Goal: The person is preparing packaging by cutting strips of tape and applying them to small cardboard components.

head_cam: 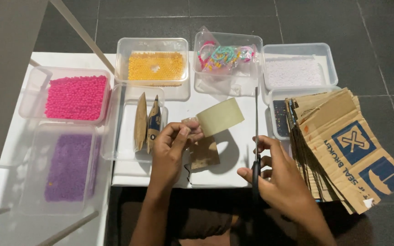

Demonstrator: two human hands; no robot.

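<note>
My left hand point(172, 146) pinches a small folded cardboard piece point(203, 152) together with a strip of pale yellow-green tape point(220, 116) that sticks out to the upper right. My right hand point(277, 175) grips a pair of scissors point(256, 136) whose blades point away from me, just right of the tape. Both hands hover over the white table point(233, 150).
Clear tubs hold pink beads point(76, 97), purple beads point(68, 166), orange beads point(156, 66), white beads point(293, 72) and coloured bead strings point(224, 55). Another tub point(126, 136) holds two finished cardboard pieces. A thick stack of cut cardboard sheets point(343, 146) lies at the right.
</note>
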